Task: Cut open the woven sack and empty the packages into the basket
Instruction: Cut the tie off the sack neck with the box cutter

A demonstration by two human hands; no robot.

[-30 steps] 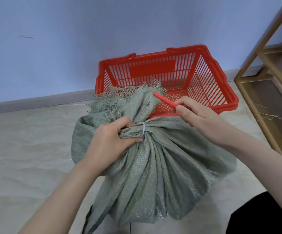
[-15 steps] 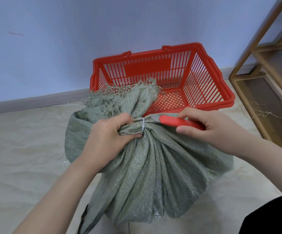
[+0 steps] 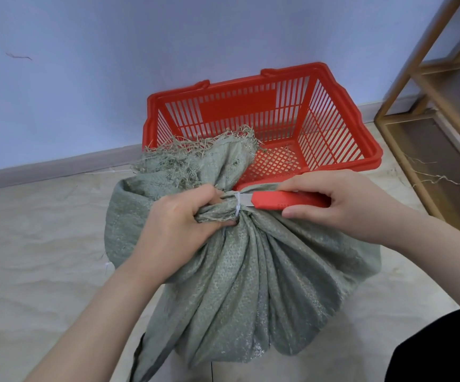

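The woven sack [image 3: 251,271] sits on the floor just near of the red basket [image 3: 342,161]. The left hand [image 3: 179,224] is clenched round its gathered neck, right beside the white tie [image 3: 237,205]. The right hand [image 3: 342,208] grips a red utility knife [image 3: 286,201], blade touching the tie — if it slips leftward, it could nick those knuckles.

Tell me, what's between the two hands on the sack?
In the head view, the white tie around the sack neck, between left hand and right hand; the knife blade touches it.
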